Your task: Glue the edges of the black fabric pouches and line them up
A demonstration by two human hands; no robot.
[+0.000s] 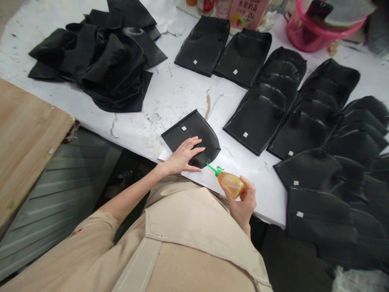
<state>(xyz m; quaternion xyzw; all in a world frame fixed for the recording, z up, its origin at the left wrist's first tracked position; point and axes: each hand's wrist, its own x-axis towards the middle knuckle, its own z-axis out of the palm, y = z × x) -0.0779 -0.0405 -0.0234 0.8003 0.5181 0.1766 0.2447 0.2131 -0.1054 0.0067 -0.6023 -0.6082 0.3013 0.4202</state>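
A black pouch-like piece with a rounded end and a small white square tag lies flat at the table's front edge. On top of it rests my left hand, fingers spread and pressing it down. My right hand is wrapped around a squeeze bottle of amber liquid with a green nozzle. The bottle is tilted, its nozzle tip at the near edge of the black piece, close to my left fingers. Whether liquid is coming out is too small to tell.
Similar black pieces with white tags lie in overlapping rows to the right. A heap of loose black sheets sits at back left. A pink basket stands at back right. A wooden board juts in at left.
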